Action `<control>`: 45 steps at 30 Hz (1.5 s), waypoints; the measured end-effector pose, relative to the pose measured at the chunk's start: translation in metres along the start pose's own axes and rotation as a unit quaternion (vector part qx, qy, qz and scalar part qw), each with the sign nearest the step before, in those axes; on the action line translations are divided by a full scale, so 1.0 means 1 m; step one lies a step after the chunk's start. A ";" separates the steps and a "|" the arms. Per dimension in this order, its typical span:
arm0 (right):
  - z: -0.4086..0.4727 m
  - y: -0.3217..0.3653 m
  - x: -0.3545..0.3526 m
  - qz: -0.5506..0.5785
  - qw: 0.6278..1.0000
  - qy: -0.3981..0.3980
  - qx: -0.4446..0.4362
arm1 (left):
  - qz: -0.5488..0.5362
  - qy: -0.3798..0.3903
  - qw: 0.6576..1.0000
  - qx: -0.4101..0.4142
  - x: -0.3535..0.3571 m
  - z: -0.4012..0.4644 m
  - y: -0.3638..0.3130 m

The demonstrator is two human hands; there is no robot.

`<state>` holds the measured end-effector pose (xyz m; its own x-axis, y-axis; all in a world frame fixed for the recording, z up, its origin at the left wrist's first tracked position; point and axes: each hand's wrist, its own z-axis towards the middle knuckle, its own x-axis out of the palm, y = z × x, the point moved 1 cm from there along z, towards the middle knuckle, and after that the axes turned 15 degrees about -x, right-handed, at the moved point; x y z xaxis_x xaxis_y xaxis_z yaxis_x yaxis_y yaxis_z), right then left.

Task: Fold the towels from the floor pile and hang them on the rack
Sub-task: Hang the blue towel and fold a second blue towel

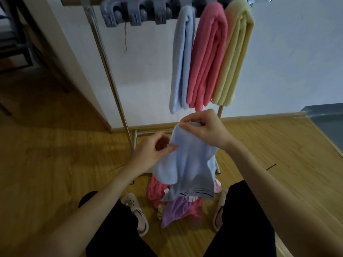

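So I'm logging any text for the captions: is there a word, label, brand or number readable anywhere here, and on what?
No readable text anywhere in this view.
Light blue towel, held by the left hand and right hand: dark stitched lines near its lower hem, a pattern, not letters.
Floor pile: a small white tag shows, too small and blurred to read.
Hung towels, rack clips, slippers: no lettering visible.

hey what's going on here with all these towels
A person is folding a light blue towel, pinching its top edge with the left hand and right hand. Three folded towels, blue, pink and yellow, hang on the rack. More towels lie in the floor pile.
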<state>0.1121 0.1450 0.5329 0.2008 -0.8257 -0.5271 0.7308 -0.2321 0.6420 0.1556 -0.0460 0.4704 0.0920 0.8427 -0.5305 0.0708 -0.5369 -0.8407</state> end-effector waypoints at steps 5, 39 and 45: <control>-0.002 -0.001 0.001 -0.002 0.999 0.035 -0.004 | -0.010 0.005 1.000 0.024 0.005 0.000 -0.005; -0.074 0.005 0.036 -0.090 0.989 0.097 -0.072 | -0.280 -0.242 0.922 -0.111 -0.026 -0.004 -0.061; -0.070 0.005 0.041 -0.102 0.992 0.038 -0.062 | -0.293 -0.254 0.915 -0.112 -0.026 -0.003 -0.066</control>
<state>0.1697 0.1460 0.4754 0.0847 -0.7258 -0.6827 0.8351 -0.3220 0.4460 0.1519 -0.0324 0.5404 -0.4959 0.8680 -0.0251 0.1677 0.0673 -0.9835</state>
